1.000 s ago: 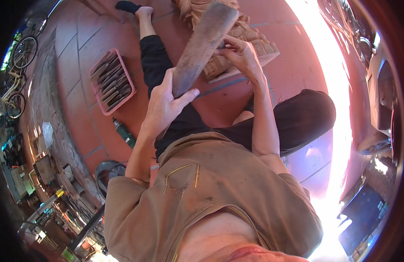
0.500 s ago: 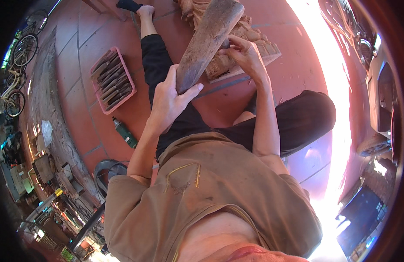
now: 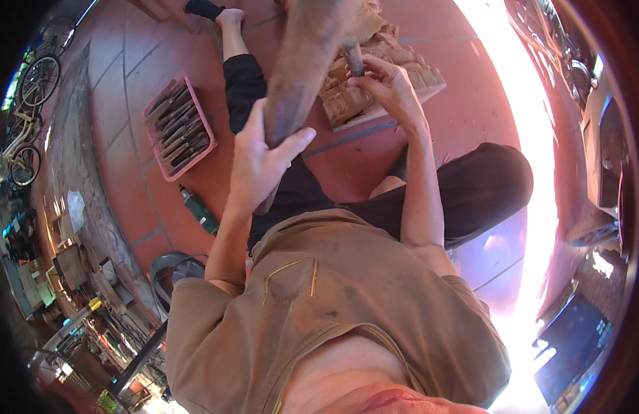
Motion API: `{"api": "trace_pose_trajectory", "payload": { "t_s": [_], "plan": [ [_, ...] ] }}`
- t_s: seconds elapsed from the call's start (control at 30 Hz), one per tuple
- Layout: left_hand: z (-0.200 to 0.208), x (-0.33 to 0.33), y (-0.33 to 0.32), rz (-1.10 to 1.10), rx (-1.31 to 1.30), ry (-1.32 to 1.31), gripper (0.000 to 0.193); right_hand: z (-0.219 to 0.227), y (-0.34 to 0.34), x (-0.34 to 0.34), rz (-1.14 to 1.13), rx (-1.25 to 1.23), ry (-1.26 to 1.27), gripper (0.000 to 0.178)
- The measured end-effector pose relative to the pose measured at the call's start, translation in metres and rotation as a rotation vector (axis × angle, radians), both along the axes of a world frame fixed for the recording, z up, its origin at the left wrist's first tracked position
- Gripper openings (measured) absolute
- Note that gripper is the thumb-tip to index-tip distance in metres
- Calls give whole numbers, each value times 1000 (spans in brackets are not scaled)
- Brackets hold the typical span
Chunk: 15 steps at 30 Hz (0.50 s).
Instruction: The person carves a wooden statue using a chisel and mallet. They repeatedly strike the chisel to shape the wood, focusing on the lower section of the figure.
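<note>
My left hand (image 3: 259, 155) is closed round the lower end of a long, flat-sided wooden mallet (image 3: 302, 69), blurred by motion, which rises toward the top edge. To its right, the fingers of my right hand (image 3: 385, 86) pinch a short dark chisel (image 3: 354, 58) over the carving. Its tip is hard to make out. Beneath lies a block of carved wood (image 3: 402, 65) with rough relief, partly covered by the mallet.
Left of my outstretched leg, a pink tray (image 3: 208, 127) holds several chisels (image 3: 178, 131). A green rotary tool (image 3: 199, 210) lies below it on the red tiles (image 3: 116, 90). Bicycles (image 3: 40, 79) stand at the far left, and bright sunlight crosses the right side.
The mallet has swung left and up away from the chisel, with my left hand shifting slightly left. More of the chisel now shows; my right hand stays nearly in place.
</note>
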<state>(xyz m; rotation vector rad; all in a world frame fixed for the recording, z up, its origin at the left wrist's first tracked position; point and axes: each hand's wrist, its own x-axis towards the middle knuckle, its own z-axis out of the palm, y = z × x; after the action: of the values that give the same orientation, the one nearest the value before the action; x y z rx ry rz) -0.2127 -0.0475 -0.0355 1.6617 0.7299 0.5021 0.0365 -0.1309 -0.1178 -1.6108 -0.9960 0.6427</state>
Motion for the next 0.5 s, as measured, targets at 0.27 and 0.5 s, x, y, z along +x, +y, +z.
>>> {"api": "trace_pose_trajectory", "payload": {
  "t_s": [0.27, 0.5],
  "plan": [
    [16, -2, -1, 168, -68, -213, 37, -6, -14, 18, -18, 78, 80, 36],
    [8, -3, -13, 88, -24, -185, 48, -10, -10, 12, 2, 82, 106, 34]
  ]
}}
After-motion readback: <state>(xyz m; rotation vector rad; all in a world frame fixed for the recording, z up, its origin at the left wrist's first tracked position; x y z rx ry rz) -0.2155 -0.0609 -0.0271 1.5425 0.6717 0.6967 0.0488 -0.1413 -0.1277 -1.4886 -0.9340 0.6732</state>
